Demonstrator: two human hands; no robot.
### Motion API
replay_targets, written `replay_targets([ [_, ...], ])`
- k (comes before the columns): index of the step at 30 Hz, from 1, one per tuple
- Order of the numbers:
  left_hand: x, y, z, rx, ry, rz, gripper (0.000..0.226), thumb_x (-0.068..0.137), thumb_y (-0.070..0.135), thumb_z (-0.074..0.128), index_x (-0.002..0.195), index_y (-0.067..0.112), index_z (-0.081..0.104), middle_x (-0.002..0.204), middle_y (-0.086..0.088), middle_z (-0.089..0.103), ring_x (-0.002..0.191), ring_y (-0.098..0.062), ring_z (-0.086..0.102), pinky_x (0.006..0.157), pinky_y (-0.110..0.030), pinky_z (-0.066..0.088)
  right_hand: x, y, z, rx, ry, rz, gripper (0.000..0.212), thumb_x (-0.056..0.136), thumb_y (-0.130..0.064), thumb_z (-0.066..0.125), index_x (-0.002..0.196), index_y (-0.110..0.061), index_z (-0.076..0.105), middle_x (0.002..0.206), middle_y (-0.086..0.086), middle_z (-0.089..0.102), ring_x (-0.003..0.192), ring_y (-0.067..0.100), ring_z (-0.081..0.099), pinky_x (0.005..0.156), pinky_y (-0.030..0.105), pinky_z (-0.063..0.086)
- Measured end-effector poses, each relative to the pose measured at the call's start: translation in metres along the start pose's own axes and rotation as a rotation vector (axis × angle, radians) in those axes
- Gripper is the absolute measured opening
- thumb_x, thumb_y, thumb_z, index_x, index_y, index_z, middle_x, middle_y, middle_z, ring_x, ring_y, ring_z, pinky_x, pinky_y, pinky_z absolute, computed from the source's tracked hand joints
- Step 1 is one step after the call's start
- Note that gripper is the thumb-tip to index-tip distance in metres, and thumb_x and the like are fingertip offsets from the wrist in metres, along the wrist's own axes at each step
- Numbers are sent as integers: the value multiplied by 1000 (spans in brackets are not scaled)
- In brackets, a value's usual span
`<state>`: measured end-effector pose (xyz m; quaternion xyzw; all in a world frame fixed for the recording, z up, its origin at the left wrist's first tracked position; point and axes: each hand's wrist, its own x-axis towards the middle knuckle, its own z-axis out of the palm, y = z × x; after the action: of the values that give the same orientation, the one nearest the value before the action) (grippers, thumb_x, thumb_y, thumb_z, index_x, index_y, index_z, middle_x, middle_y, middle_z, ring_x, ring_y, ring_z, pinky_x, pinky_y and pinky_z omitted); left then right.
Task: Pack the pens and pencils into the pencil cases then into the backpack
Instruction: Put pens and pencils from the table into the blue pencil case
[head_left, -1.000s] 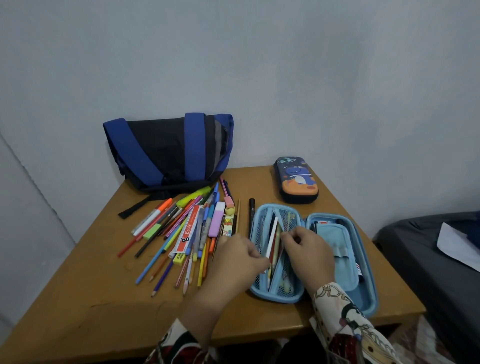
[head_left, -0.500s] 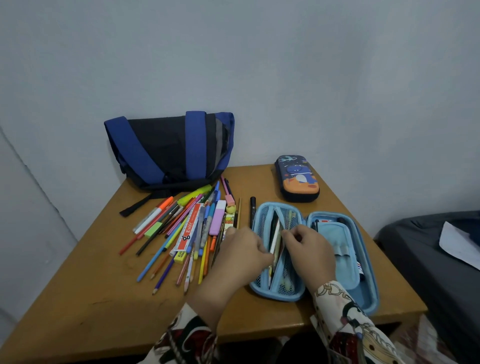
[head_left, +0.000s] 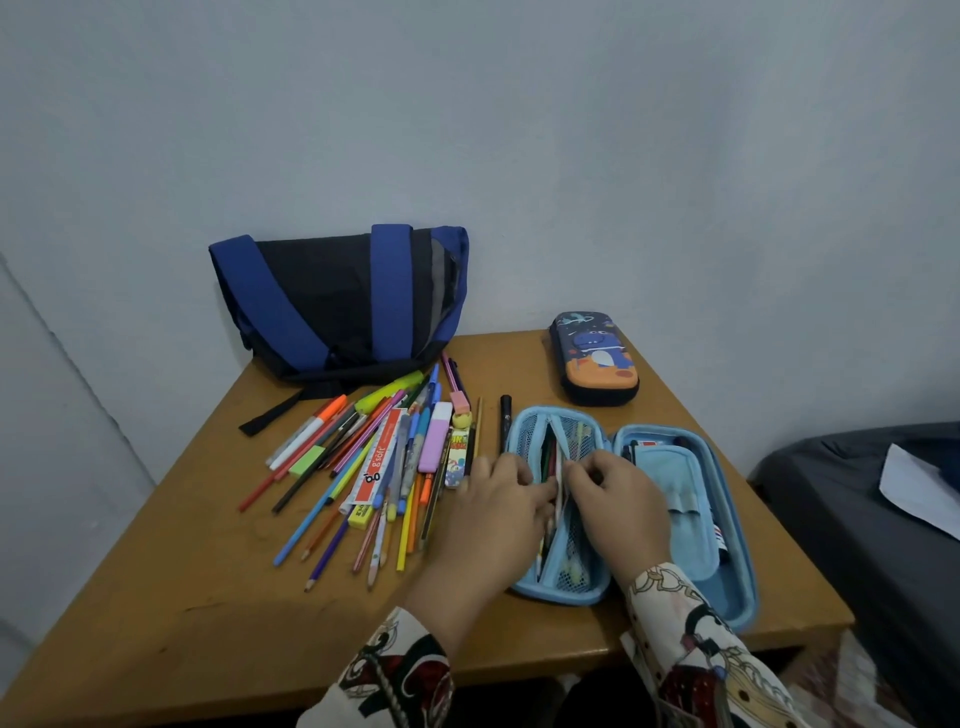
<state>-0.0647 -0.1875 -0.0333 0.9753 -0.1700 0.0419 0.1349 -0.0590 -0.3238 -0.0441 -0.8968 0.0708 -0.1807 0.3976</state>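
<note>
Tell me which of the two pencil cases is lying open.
The light blue case under both hands lies open; the dark dinosaur-print case behind it is shut.

Light-blue open pencil case (head_left: 737, 597), navy-and-orange closed case (head_left: 595, 358), blue-and-black backpack (head_left: 337, 301).

Plain pale grey-blue wall (head_left: 623, 156) behind a wooden table (head_left: 156, 623), dark bed (head_left: 883, 545) at right
</note>
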Motion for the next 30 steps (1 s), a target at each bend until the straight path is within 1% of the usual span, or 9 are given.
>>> replay_targets([
  [4,-7,0,5,40,67,57,40,103,35,39,142,41,42,132,4,40,123,-20,30,99,-36,29,0,-1,0,2,7,-6,32,90,-28,57,60,-19,52,59,-2,55,60,13,52,57,31,37],
  [8,-11,-1,10,14,170,110,38,99,26,50,133,40,54,129,2,51,123,-24,40,92,-37,35,0,-1,0,13,-1,-8,30,90,-27,58,63,-17,55,62,-2,57,63,14,54,60,33,41],
  [14,-10,3,-1,102,61,58,39,102,36,36,140,44,43,142,-1,37,131,-24,26,104,-41,28,0,-1,-1,49,9,9,30,91,-30,57,65,-16,56,65,-2,58,65,13,55,60,33,43],
  [18,-13,-6,1,-161,-70,-26,32,99,40,45,129,46,55,148,7,29,138,-18,14,114,-43,21,-1,-1,0,56,20,4,31,91,-32,57,66,-15,57,65,-1,59,65,14,55,62,35,46],
  [20,-14,-11,1,-346,-96,-77,26,96,41,53,119,46,63,145,13,30,138,-15,13,117,-45,21,-1,-1,0,50,24,-7,31,91,-32,57,66,-14,56,65,0,58,65,15,55,63,37,46],
  [22,-14,-14,2,-435,-97,-112,23,94,40,57,114,46,66,142,15,31,137,-13,13,117,-44,23,-1,0,1,37,22,-14,31,91,-32,57,66,-14,56,64,0,58,65,15,55,62,36,46],
  [24,-13,-12,2,-381,-95,-124,26,95,42,54,119,48,62,145,14,29,137,-15,13,116,-45,20,-1,0,1,40,22,-19,31,91,-32,58,66,-14,56,64,-1,58,64,14,55,62,35,46],
  [28,-12,1,7,-121,-63,-77,39,102,42,35,140,48,40,153,5,24,140,-20,12,113,-43,18,-1,-1,1,30,9,-39,29,91,-31,59,67,-16,58,65,-3,59,65,11,55,62,33,45],
  [30,-12,2,7,-121,-58,-74,37,102,40,36,137,46,46,153,4,24,140,-20,12,112,-42,19,-1,-1,1,31,9,-36,29,91,-32,59,66,-16,58,65,-3,58,65,12,54,62,34,46],
])
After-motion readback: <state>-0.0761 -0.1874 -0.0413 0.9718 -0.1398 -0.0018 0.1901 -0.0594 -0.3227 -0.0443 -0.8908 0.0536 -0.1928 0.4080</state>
